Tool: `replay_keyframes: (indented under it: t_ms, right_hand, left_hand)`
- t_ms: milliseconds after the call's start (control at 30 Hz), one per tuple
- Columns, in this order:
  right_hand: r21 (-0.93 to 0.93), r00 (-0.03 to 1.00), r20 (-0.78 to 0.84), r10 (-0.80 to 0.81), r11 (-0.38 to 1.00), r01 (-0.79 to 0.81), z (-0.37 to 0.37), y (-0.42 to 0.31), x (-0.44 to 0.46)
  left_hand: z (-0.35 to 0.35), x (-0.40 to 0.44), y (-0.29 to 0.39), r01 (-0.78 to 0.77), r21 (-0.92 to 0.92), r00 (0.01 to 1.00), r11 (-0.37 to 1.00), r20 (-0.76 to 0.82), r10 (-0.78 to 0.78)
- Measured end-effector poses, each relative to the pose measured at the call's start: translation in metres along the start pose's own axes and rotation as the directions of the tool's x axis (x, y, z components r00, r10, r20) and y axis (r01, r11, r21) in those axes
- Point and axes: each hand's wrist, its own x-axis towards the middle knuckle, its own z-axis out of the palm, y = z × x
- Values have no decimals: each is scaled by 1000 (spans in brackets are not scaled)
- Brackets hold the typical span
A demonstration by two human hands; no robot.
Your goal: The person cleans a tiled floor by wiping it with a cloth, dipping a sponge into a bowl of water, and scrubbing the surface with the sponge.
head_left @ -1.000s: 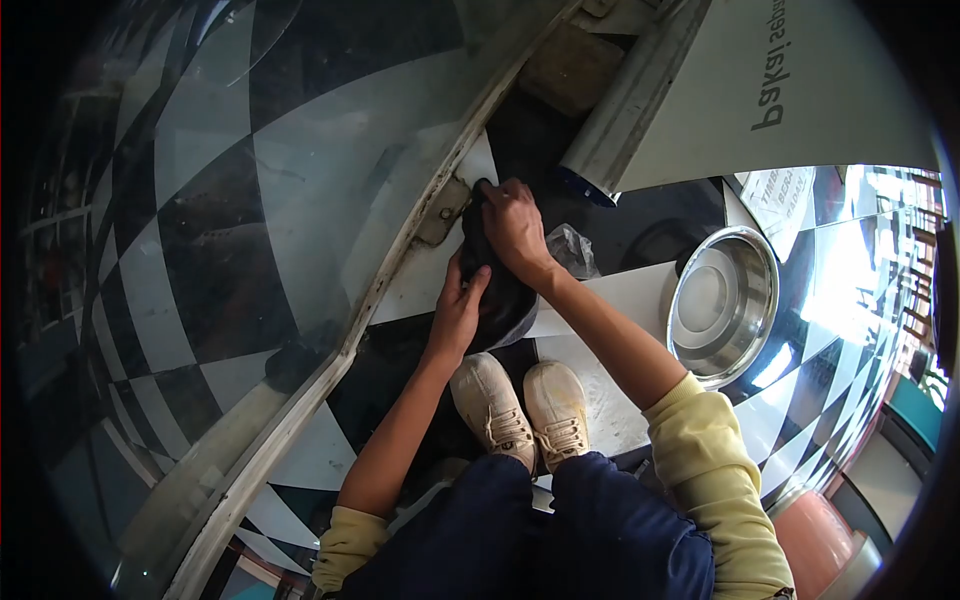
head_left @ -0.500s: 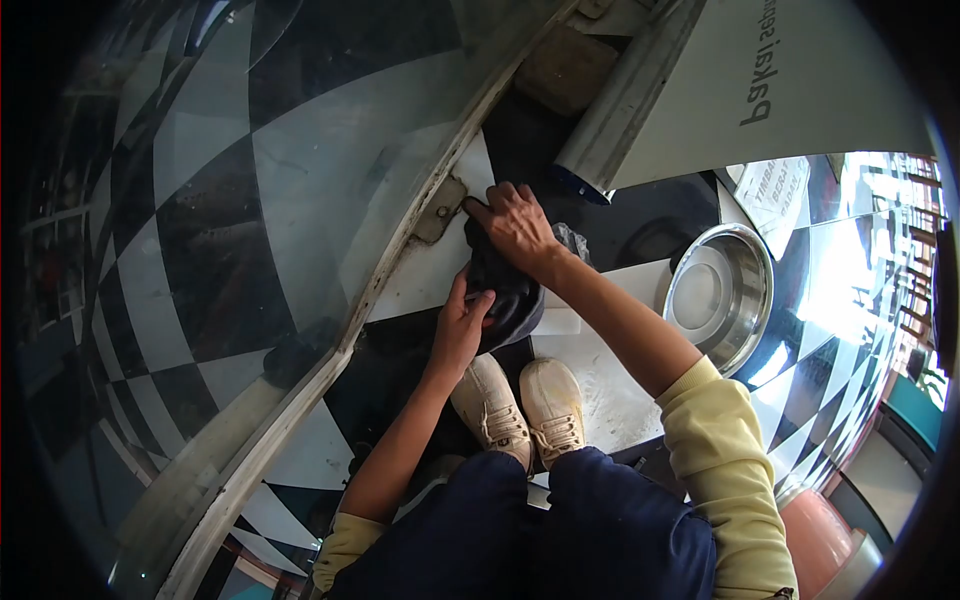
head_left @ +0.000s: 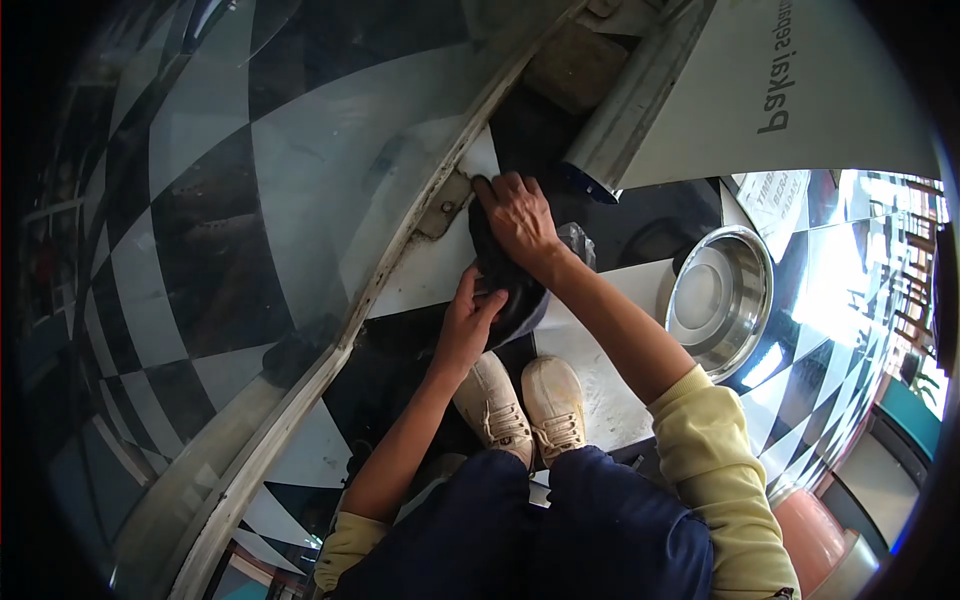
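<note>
A dark, rounded item (head_left: 518, 312) with a soft-looking surface is between my hands above my shoes; I cannot tell its exact kind. My left hand (head_left: 472, 322) grips its near left side, thumb and fingers closed on the edge. My right hand (head_left: 520, 222) lies over its far end with bent fingers closed on it, partly covering it. Just right of my right wrist is a crumpled piece of clear plastic (head_left: 577, 245). Beneath the item are my two beige lace-up shoes (head_left: 553, 395).
A steel basin (head_left: 718, 300) stands on the checkered floor to the right. A glass panel with a worn frame (head_left: 400, 240) runs along the left. At the upper right hangs a white lettered banner (head_left: 700, 110). A brown block (head_left: 575, 70) lies beyond my hands.
Both hands and the dark item have shifted very slightly, the right hand a little to the right. The grip of both hands looks the same.
</note>
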Motion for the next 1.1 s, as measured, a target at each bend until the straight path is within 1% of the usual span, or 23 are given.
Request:
replay_keyframes:
  t_ms: [67,100,200,233,300,400,467,533,633,733,800,833,900,1000,1033,1100]
  right_hand:
    - [-42,999,39,-34,999,35,-5,-3,-14]
    - [-10,999,-2,-34,999,34,-6,0,-15]
    - [-40,1000,-13,17,999,-17,-4,2,-3]
    - [-43,999,19,48,998,-47,-3,1,7]
    - [-15,999,33,14,1000,-13,0,5,12]
    - [-43,997,45,-69,997,71,-5,19,12]
    - [-44,990,68,-119,991,123,-7,21,12]
    - [-27,984,92,-155,987,158,-14,29,27]
    - [-85,960,106,-258,960,268,-6,34,44]
    - [-58,966,83,-245,966,250,-9,37,30]
    - [-31,964,132,-231,971,237,-14,37,26]
    - [-22,962,159,-223,973,230,-15,38,25]
    - [-47,969,101,-225,972,231,-12,36,35]
    - [-83,971,66,-230,968,235,-6,30,40]
    - [-99,969,58,-241,964,245,-7,30,42]
    - [-70,967,101,-232,968,240,-9,34,33]
  left_hand:
    - [-1,-5,-3,14,-31,999,999,29,-13]
    - [-1,-7,-7,25,-46,999,999,46,-23]
    - [-2,-5,-18,-2,0,1000,1000,1,2]
    - [-3,-3,-20,-15,0,1000,1000,-17,15]
    - [-3,-2,-16,-39,0,998,999,-53,39]
    - [-8,-5,-1,-13,-4,1000,1000,2,13]
    - [-7,-9,1,-9,0,1000,1000,-1,9]
    - [-4,-10,-5,-5,7,1000,1000,3,5]
    - [0,-9,-14,-14,21,1000,1000,14,14]
    - [1,-8,-5,-52,35,999,998,12,51]
    - [-6,-13,-4,-69,36,998,997,-10,69]
    - [-9,-14,-5,-45,35,998,998,-30,46]
    - [-13,-14,-9,1,33,998,999,-70,2]
    - [-6,-13,-14,10,33,999,999,-38,-9]
    - [-4,-13,-14,-10,35,1000,999,-25,11]
    - [-3,-15,-9,-50,42,999,998,-5,50]
